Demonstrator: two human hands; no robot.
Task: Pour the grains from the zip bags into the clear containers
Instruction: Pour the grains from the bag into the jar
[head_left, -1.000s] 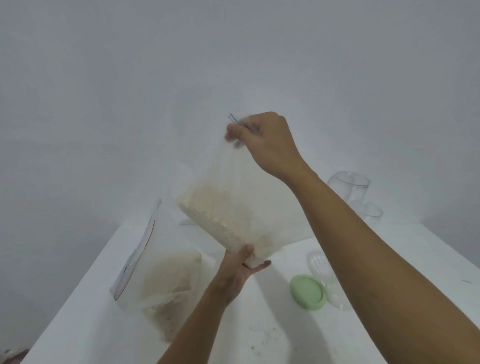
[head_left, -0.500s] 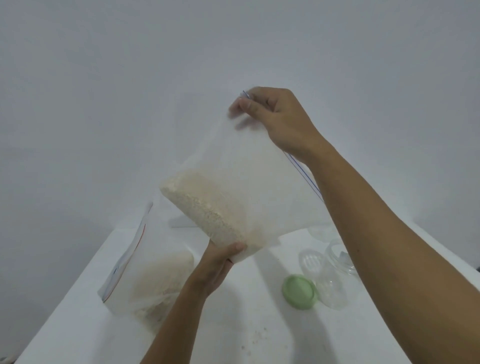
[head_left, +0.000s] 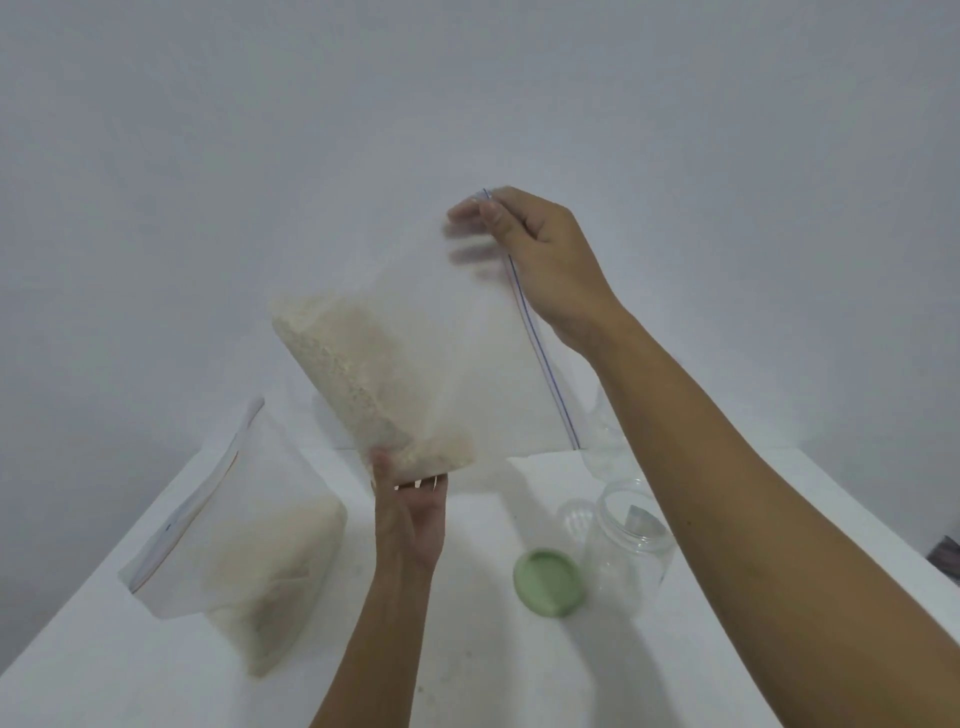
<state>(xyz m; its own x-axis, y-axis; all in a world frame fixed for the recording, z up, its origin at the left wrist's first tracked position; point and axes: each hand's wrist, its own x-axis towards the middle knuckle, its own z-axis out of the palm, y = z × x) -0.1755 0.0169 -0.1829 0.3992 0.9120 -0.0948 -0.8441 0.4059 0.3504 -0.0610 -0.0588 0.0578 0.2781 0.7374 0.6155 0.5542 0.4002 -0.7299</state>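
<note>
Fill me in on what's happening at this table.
A person is holding a zip bag of grains up above the white table. The right hand pinches the bag's top corner at the zip strip, and the left hand holds its lower corner from below. The bag is tilted, but no grains are pouring yet. An open clear jar stands below to the right with a green lid beside it. A second bag of grains sits on the left.
</note>
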